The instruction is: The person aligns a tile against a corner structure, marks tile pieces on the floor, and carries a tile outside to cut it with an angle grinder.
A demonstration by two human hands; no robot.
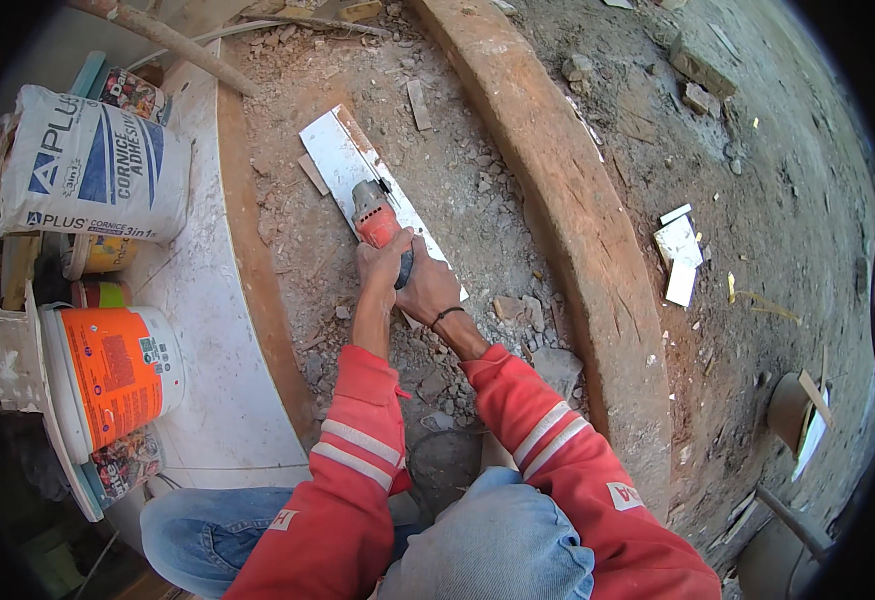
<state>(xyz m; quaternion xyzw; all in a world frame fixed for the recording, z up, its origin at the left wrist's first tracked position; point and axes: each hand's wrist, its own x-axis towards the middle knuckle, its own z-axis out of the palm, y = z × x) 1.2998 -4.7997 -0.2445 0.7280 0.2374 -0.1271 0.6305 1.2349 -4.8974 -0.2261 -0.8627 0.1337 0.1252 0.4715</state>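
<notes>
A red angle grinder (377,222) with a grey metal head lies over a long white tile (329,142) on the rubble-strewn ground. My left hand (381,264) is closed round the grinder's body from the left side. My right hand (427,288), with a dark band at its wrist, is wrapped round the black rear part of the tool. At the head's right side a dark disc edge or guard meets the tile. Along the tile's upper right edge runs a brown, broken-looking strip. The tile's near end is partly hidden by my right hand.
A curved concrete kerb (557,190) runs along the right. On the left, a white ledge (212,380) carries a big white-and-blue bag (87,165) and an orange-and-white bucket (122,370). Broken white tile pieces (679,258) lie beyond the kerb. Stones and debris surround the tile.
</notes>
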